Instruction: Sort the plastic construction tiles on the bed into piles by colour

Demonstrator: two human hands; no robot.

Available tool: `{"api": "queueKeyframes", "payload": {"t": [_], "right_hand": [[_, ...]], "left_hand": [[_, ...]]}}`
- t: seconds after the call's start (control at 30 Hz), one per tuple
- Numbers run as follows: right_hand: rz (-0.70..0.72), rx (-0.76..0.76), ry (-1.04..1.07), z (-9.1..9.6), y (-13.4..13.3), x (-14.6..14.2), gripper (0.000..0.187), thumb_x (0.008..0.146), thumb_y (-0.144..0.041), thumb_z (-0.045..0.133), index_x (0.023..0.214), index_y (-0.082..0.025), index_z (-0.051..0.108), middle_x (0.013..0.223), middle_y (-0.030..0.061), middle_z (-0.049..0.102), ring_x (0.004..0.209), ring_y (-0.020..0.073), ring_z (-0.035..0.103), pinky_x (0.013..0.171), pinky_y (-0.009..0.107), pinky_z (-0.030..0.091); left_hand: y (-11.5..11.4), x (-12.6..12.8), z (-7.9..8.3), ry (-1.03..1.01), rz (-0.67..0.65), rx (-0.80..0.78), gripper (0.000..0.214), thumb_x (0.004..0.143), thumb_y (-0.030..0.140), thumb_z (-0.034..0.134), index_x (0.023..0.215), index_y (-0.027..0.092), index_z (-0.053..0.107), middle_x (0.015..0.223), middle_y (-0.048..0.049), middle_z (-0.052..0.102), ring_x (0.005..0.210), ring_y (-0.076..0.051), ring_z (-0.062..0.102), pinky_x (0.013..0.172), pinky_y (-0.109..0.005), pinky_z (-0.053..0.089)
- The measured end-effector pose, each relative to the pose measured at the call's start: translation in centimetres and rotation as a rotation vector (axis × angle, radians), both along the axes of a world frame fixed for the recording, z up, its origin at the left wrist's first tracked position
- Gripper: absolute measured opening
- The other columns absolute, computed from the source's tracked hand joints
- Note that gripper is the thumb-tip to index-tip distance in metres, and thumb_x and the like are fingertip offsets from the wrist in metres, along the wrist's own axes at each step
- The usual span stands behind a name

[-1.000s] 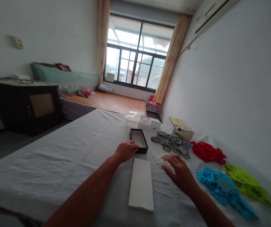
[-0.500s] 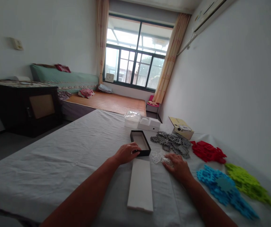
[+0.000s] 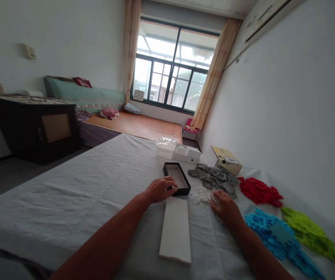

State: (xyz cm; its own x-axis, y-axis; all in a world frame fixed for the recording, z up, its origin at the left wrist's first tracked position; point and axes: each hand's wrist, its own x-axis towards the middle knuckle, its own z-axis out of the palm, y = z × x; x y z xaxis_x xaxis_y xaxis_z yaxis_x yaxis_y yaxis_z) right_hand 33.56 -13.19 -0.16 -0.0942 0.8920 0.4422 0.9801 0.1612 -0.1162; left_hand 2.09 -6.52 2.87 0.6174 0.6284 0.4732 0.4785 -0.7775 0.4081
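Observation:
My left hand point(image 3: 159, 189) rests on the near corner of a small black open box point(image 3: 177, 177), fingers curled against its rim. My right hand point(image 3: 226, 207) lies on the grey sheet beside a little heap of white lattice pieces point(image 3: 199, 194), its fingertips touching them; what the fingers hold is hidden. A long white lid point(image 3: 175, 228) lies flat between my two forearms. Behind the white pieces sits a pile of grey pieces point(image 3: 214, 177).
Red point(image 3: 259, 191), blue point(image 3: 278, 237) and green point(image 3: 311, 233) piles of pieces run along the right, near the wall. A cardboard box point(image 3: 226, 159), white boxes point(image 3: 188, 153) and a clear container point(image 3: 165, 144) stand at the far end. A dark cabinet point(image 3: 35, 126) and a bed are at the left.
My right hand has slid forward to the white pieces and its fingers have curled. The left hand stays on the black box. The camera has shifted slightly.

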Motion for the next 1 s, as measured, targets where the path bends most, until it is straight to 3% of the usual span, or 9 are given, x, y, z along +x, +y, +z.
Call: {"api": "queueKeyframes", "payload": {"t": [0.2, 0.37, 0.47, 0.57, 0.67, 0.77, 0.87, 1.0], "right_hand": [[0.000, -0.008, 0.140, 0.1, 0.9, 2.0, 0.023, 0.072, -0.033, 0.050, 0.086, -0.017, 0.061, 0.093, 0.0085, 0.062, 0.083, 0.0194, 0.060, 0.078, 0.031, 0.046], [-0.061, -0.044, 0.264, 2.8, 1.6, 1.9, 0.027, 0.068, -0.038, 0.054, 0.084, -0.017, 0.061, 0.082, 0.0051, 0.065, 0.073, 0.0189, 0.060, 0.069, 0.030, 0.046], [-0.030, -0.091, 0.441, 5.5, 3.0, -1.0, 0.032, 0.068, -0.043, 0.055, 0.085, -0.017, 0.061, 0.073, 0.0014, 0.064, 0.063, 0.0162, 0.059, 0.060, 0.026, 0.045], [0.097, -0.095, 0.574, 7.4, 5.5, -6.0, 0.033, 0.069, -0.044, 0.056, 0.084, -0.016, 0.061, 0.068, 0.0005, 0.064, 0.057, 0.0137, 0.056, 0.054, 0.023, 0.042], [0.146, -0.078, 0.451, 7.7, 8.3, -11.2, 0.026, 0.072, -0.039, 0.054, 0.081, -0.016, 0.062, 0.071, 0.0024, 0.065, 0.063, 0.0144, 0.057, 0.060, 0.023, 0.042], [0.117, -0.113, 0.296, 6.7, 10.2, -14.7, 0.023, 0.070, -0.035, 0.057, 0.083, -0.017, 0.064, 0.081, 0.0056, 0.067, 0.075, 0.0186, 0.060, 0.071, 0.027, 0.044], [0.191, -0.168, 0.279, 6.0, 10.8, -15.6, 0.035, 0.066, -0.037, 0.063, 0.097, -0.020, 0.064, 0.096, 0.0056, 0.067, 0.084, 0.0198, 0.061, 0.077, 0.029, 0.044], [0.302, -0.189, 0.367, 7.2, 10.3, -12.7, 0.042, 0.074, -0.048, 0.055, 0.106, -0.023, 0.061, 0.103, 0.0037, 0.066, 0.092, 0.0191, 0.060, 0.082, 0.029, 0.044]], "left_hand": [[0.3, 0.0, -0.4, -0.018, 0.004, -0.001, 0.023, 0.083, 0.036, 0.049, 0.094, 0.026, 0.066, 0.097, 0.0013, 0.063, 0.071, -0.009, 0.060, 0.071, -0.020, 0.043], [0.3, 0.0, -0.6, -0.006, 0.004, -0.019, 0.021, 0.081, 0.035, 0.051, 0.093, 0.026, 0.066, 0.098, 0.0012, 0.063, 0.072, -0.010, 0.060, 0.069, -0.020, 0.044], [0.2, -0.1, -0.4, 0.028, -0.014, 0.001, 0.021, 0.081, 0.034, 0.051, 0.093, 0.026, 0.066, 0.097, 0.0015, 0.063, 0.073, -0.010, 0.061, 0.070, -0.021, 0.044], [-0.1, -0.2, -0.1, 0.061, -0.021, 0.004, 0.020, 0.081, 0.033, 0.051, 0.093, 0.026, 0.066, 0.097, 0.0008, 0.063, 0.073, -0.011, 0.061, 0.070, -0.021, 0.044], [-0.3, -0.2, 0.1, 0.073, -0.015, 0.007, 0.020, 0.081, 0.032, 0.051, 0.093, 0.025, 0.066, 0.097, 0.0005, 0.063, 0.078, -0.012, 0.061, 0.072, -0.021, 0.045], [-0.3, -0.3, 0.1, 0.086, -0.015, 0.026, 0.019, 0.081, 0.031, 0.051, 0.093, 0.025, 0.066, 0.097, 0.0009, 0.064, 0.081, -0.013, 0.061, 0.072, -0.021, 0.045], [-0.2, -0.3, 0.0, 0.098, -0.017, 0.048, 0.019, 0.080, 0.030, 0.052, 0.092, 0.025, 0.066, 0.097, 0.0005, 0.064, 0.084, -0.014, 0.061, 0.074, -0.022, 0.045], [0.0, -0.3, -0.1, 0.096, -0.011, 0.041, 0.021, 0.080, 0.031, 0.052, 0.096, 0.025, 0.065, 0.098, -0.0001, 0.064, 0.084, -0.014, 0.061, 0.076, -0.023, 0.046]]}}
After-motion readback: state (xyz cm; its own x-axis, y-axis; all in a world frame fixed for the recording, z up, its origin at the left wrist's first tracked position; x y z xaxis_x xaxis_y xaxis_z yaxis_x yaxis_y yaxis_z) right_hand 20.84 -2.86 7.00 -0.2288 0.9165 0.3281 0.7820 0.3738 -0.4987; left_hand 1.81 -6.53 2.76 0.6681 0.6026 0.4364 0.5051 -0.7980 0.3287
